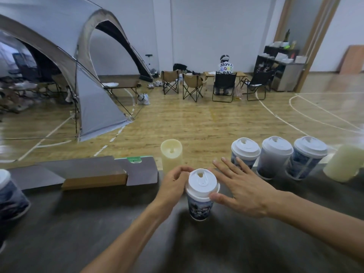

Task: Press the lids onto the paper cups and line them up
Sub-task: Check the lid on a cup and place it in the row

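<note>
A paper cup (200, 207) with a dark printed wall and a white lid (202, 184) stands upright in the middle of the dark table (197, 249). My left hand (174, 184) curls round the cup's left side just under the lid. My right hand (243, 186) is spread flat to the right of the cup, its thumb touching the lid's rim. Three lidded cups stand in a row at the table's far right edge: one (245, 154), a second (274, 156) and a third (306, 156).
A cream candle (171, 154) stands behind the held cup and another cream candle (343, 164) at the far right. A flat cardboard box (94, 174) lies at the left. Another lidded cup (9, 196) stands at the left edge. Beyond are a tent, folding chairs and a seated person.
</note>
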Available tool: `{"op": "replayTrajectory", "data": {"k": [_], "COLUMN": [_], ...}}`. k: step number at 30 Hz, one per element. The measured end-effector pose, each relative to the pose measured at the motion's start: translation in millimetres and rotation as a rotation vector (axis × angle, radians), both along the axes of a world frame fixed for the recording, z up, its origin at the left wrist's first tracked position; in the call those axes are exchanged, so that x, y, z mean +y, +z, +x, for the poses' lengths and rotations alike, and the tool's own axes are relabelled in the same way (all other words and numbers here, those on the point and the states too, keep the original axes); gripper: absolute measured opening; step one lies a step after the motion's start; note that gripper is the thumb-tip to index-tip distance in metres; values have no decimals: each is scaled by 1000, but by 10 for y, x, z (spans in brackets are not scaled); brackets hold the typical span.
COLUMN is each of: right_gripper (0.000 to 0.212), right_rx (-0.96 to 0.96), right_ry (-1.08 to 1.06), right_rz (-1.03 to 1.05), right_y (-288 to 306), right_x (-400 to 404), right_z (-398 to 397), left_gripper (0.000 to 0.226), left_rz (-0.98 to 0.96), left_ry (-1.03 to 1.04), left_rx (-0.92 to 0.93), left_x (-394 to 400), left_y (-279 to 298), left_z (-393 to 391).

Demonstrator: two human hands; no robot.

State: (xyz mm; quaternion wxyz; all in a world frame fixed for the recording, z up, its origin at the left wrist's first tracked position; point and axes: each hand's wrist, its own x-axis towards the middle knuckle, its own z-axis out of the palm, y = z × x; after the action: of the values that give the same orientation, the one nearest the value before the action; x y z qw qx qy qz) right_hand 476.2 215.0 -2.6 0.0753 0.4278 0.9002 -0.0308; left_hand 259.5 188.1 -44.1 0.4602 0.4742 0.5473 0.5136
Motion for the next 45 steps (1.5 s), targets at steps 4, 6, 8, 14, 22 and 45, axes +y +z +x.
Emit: {"op": "replayTrajectory", "data": {"k": [4,6,8,14,22,45], "right_gripper": [84,87,88,81,96,94], "right_rx": [22,23,17,66,161,-23], "right_ry": [-9,-14,-9,16,99,-91], "right_rz": [-26,-34,-50,-39,-27,-67], "right_y": [-44,-76,-77,20,103,404], "right_x": [11,22,22,42,180,1481], "right_z": [-1,5,-1,-4,-23,-54], "left_gripper": [24,27,28,18,76,72], "left_rz": [-109,-129,-135,40,242,40], "left_ry": [-40,-23,21,55,-336,-357], "left_rx": [-156,-243,-291,42,1172,1474], "left_x": [120,131,133,-24,-151,1251], "left_y": [-70,-121,-127,61,320,700], "left_z": [5,53,84,-13,-216,195]}}
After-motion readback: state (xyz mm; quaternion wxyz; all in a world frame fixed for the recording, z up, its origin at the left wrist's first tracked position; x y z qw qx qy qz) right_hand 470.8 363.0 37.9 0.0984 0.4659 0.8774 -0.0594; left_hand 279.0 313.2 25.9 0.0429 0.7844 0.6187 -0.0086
